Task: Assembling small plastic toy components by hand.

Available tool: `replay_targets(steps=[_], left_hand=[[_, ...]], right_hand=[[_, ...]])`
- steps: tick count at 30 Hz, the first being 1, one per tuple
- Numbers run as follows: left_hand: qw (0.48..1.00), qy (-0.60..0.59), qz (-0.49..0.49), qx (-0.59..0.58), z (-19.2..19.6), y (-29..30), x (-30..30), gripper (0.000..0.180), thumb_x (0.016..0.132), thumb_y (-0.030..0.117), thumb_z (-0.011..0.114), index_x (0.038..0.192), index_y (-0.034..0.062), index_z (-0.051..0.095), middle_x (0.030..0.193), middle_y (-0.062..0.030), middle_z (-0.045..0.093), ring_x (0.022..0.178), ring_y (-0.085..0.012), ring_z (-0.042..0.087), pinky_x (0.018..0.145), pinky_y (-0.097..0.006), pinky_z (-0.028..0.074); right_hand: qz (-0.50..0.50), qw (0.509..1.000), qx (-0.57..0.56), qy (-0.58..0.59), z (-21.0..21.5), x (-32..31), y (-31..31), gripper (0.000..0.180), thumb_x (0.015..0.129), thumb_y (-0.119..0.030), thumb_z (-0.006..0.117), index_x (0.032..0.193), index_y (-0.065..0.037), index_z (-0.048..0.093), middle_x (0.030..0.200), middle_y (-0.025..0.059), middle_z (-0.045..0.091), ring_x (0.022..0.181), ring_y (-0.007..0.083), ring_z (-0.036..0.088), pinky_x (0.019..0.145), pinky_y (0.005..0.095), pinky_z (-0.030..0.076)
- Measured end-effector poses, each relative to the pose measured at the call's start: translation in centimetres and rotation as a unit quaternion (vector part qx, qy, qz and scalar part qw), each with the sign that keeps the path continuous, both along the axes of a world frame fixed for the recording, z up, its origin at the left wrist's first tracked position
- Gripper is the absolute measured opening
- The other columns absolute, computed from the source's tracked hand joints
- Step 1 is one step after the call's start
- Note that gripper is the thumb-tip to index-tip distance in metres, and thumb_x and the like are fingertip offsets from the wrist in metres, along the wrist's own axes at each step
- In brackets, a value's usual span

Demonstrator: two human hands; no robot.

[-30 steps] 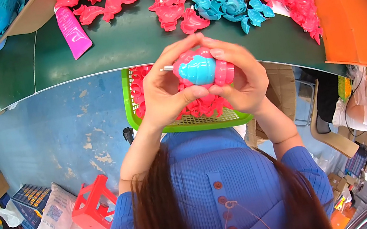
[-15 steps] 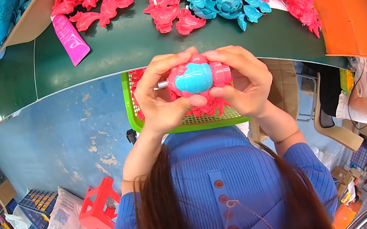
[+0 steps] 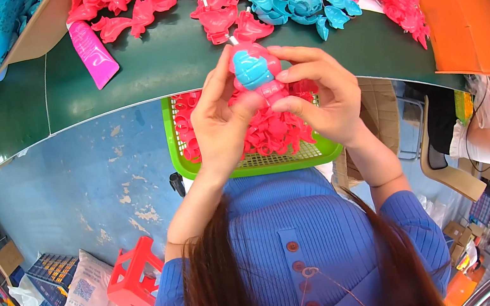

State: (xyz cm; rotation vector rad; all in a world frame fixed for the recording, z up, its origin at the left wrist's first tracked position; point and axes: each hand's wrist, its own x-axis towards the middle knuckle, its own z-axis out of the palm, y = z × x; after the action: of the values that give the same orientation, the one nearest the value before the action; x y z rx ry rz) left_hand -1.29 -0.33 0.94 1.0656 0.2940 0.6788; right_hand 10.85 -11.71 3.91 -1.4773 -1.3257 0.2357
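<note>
A glossy pink plastic toy part [image 3: 272,62] with a light-blue panel on its face is held up over the table's near edge. A short pale peg sticks out of its upper left end. My left hand [image 3: 219,122] grips it from the left, thumb at the bottom and fingers at the side. From the right, my right hand [image 3: 326,92] pinches it between thumb and fingers. Below both hands stands a green plastic basket [image 3: 248,170] filled with small pink curved pieces [image 3: 271,136].
Pink shells [image 3: 217,19] heap along the far side of the dark green table [image 3: 149,72], with teal shells [image 3: 301,0] among them. A magenta tube-like packet [image 3: 93,54] lies at left. An orange board [image 3: 458,4] stands at right. A red stool [image 3: 132,280] is on the floor.
The toy part has turned from lying sideways to tilted upright, its peg end now pointing up. Both hands have turned with it and moved slightly away from me, uncovering more of the basket.
</note>
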Motion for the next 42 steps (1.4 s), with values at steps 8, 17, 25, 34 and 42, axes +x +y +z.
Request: replay_targets(steps=[8,17,25,34,42], left_hand=[[0.987,0.015,-0.151,0.054,1.0,1.2,-0.4,0.09,0.061,-0.007,0.076,0.136,-0.0033,0.027,0.131,-0.0173,0.043,0.113,-0.0224,0.049,0.087,-0.037,0.051],[0.977,0.019,-0.119,0.178,-1.5,1.2,0.0,0.081,0.06,0.005,0.081,0.129,-0.0022,0.041,0.111,-0.0129,0.06,0.096,-0.0165,0.059,0.083,-0.033,0.052],[0.977,0.0,-0.165,0.138,-1.4,1.6,-0.6,0.077,0.059,-0.002,0.079,0.127,-0.0031,0.044,0.108,-0.0119,0.061,0.097,-0.015,0.058,0.086,-0.033,0.05],[0.987,-0.061,-0.146,-0.02,-2.0,0.3,0.0,0.078,0.062,-0.005,0.076,0.13,-0.006,0.038,0.12,-0.0166,0.053,0.106,-0.0211,0.055,0.09,-0.036,0.048],[0.984,-0.107,-0.091,-0.105,-3.7,-0.2,-0.1,0.081,0.064,0.0,0.078,0.131,-0.0074,0.033,0.124,-0.0177,0.049,0.11,-0.0223,0.053,0.092,-0.035,0.047]], right_hand=[[-0.033,0.972,-0.048,-0.228,2.6,1.3,-0.2,0.06,0.056,-0.018,0.081,0.108,0.003,0.06,0.101,0.0133,0.064,0.086,0.0242,0.065,0.073,0.0301,0.053],[0.037,0.959,-0.133,-0.249,4.1,1.9,-1.2,0.057,0.057,-0.014,0.078,0.109,0.002,0.061,0.097,0.016,0.065,0.075,0.0228,0.066,0.064,0.0281,0.052],[0.074,0.982,-0.138,-0.104,4.4,3.2,-1.9,0.052,0.056,-0.008,0.072,0.105,0.005,0.062,0.084,0.0156,0.067,0.071,0.019,0.067,0.066,0.0259,0.051],[0.042,0.992,-0.091,-0.074,3.7,3.1,-1.9,0.046,0.057,0.003,0.066,0.103,0.009,0.061,0.094,0.0185,0.066,0.081,0.0205,0.067,0.075,0.0283,0.053],[-0.06,0.993,-0.092,0.034,4.1,4.9,-4.1,0.04,0.063,0.001,0.062,0.102,0.009,0.062,0.094,0.017,0.066,0.084,0.0186,0.064,0.08,0.0315,0.051]])
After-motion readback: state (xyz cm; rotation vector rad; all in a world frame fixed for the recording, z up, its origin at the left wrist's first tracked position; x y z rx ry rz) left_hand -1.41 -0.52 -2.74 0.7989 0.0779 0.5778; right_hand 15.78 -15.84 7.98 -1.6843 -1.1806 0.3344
